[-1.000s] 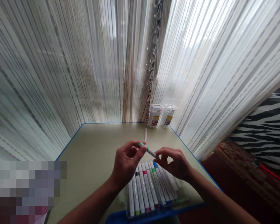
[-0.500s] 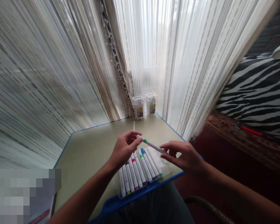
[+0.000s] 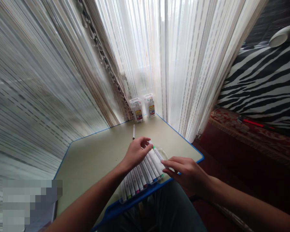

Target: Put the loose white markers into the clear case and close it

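Observation:
A white marker with a green band (image 3: 158, 152) is held at both ends, over the right part of a clear plastic tray (image 3: 121, 197). My left hand (image 3: 138, 150) pinches its upper end between thumb and fingers. Around its lower end, the fingers of my right hand (image 3: 183, 169) are closed. Several white markers (image 3: 140, 177) lie side by side in the tray, with coloured ends toward me; my left hand hides their far ends. Beyond that hand, a single white marker (image 3: 134, 131) with a dark tip is on the table.
The pale table (image 3: 91, 161) has a blue edge. Two clear plastic cases (image 3: 138, 111) with labels stand at its far corner, by the string curtains (image 3: 178, 64). To the right are a zebra-print cover (image 3: 263, 83) and a dark red carpet (image 3: 222, 154).
The green-banded marker has come down from above the tray to its right part, both hands still on it. The camera view has shifted slightly.

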Action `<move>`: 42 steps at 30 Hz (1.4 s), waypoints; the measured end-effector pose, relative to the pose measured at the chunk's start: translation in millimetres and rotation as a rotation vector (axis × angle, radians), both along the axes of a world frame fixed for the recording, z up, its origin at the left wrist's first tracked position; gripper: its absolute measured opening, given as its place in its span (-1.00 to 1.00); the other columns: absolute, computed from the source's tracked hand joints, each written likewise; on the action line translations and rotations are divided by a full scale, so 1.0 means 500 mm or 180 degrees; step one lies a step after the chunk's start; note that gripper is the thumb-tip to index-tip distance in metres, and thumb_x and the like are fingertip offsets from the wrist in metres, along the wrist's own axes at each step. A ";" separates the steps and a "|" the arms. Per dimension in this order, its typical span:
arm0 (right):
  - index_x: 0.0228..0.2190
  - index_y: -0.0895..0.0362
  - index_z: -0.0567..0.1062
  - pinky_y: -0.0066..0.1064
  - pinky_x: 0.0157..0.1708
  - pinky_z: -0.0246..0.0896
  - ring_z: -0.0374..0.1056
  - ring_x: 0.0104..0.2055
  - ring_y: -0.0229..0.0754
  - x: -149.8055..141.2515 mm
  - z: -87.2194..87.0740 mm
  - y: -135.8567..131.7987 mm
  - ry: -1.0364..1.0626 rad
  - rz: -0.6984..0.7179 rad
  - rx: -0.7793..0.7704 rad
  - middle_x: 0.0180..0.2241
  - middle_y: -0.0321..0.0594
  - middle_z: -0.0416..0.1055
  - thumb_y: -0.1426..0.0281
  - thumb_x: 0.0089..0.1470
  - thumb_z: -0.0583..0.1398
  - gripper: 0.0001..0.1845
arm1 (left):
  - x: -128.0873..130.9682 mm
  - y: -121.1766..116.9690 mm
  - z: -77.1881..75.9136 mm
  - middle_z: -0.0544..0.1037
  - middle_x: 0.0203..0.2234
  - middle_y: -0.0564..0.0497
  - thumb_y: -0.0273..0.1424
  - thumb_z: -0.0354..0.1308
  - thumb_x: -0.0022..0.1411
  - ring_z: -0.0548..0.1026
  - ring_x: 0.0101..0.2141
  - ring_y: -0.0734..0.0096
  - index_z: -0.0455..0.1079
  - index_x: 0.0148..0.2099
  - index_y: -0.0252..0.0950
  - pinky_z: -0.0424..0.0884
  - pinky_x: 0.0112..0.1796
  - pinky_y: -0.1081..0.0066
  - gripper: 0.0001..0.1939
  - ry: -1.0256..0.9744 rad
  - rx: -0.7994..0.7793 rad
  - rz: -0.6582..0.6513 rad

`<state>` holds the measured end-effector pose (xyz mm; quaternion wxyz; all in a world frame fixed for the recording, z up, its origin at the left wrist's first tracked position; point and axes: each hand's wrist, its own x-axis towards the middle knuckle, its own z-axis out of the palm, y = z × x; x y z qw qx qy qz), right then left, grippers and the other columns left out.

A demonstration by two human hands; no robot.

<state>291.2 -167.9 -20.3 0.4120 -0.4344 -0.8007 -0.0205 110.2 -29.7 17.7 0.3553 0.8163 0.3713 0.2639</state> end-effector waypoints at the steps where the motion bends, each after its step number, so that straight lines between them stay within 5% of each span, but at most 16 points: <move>1: -0.10 0.24 0.55 -0.38 -0.40 0.39 0.51 -0.39 -0.14 -0.002 -0.007 0.001 0.0019 -0.0037 -0.0020 -0.35 -0.10 0.58 0.43 0.27 0.18 -0.78 | 0.000 0.000 -0.004 0.64 -0.30 -0.13 -0.25 0.20 0.23 0.57 -0.32 0.30 0.50 -0.02 -0.40 0.46 -0.29 0.36 -0.63 0.0047 0.0020 0.0023; 9: -0.14 0.18 0.56 -0.40 -0.34 0.41 0.53 -0.36 -0.16 -0.011 -0.049 0.006 0.0168 -0.0200 -0.0199 -0.33 -0.10 0.59 0.39 0.30 0.15 -0.79 | -0.009 -0.007 -0.014 0.62 -0.31 -0.12 -0.27 0.25 0.18 0.54 -0.27 0.21 0.57 -0.21 -0.32 0.41 -0.19 0.26 -0.77 0.0566 0.0433 -0.0102; 16: -0.14 0.19 0.56 -0.39 -0.35 0.39 0.52 -0.35 -0.14 -0.008 -0.067 0.011 0.0077 -0.0212 -0.0119 -0.34 -0.11 0.58 0.40 0.28 0.17 -0.80 | -0.011 -0.005 -0.025 0.53 -0.18 -0.18 -0.36 0.21 0.22 0.47 -0.11 0.12 0.59 -0.14 -0.32 0.35 0.00 0.14 -0.79 0.0797 0.0929 -0.0255; 32: -0.07 0.17 0.52 -0.32 -0.20 0.47 0.55 -0.16 -0.06 0.013 -0.038 0.000 -0.0516 0.0080 -0.0315 -0.02 0.00 0.53 0.30 0.21 0.22 -0.71 | -0.014 0.012 -0.031 0.54 -0.23 -0.14 -0.36 0.13 0.31 0.48 -0.17 0.22 0.57 -0.10 -0.31 0.39 -0.07 0.24 -0.77 0.0808 0.1154 -0.0680; 42: -0.13 0.12 0.53 -0.42 -0.23 0.46 0.56 -0.24 -0.17 0.019 -0.044 0.013 -0.0507 0.0198 -0.0157 -0.09 -0.06 0.59 0.36 0.22 0.22 -0.81 | -0.003 0.014 -0.019 0.59 -0.22 -0.15 -0.38 0.11 0.32 0.51 -0.14 0.19 0.59 -0.18 -0.29 0.41 -0.06 0.22 -0.79 0.0806 0.1116 -0.0646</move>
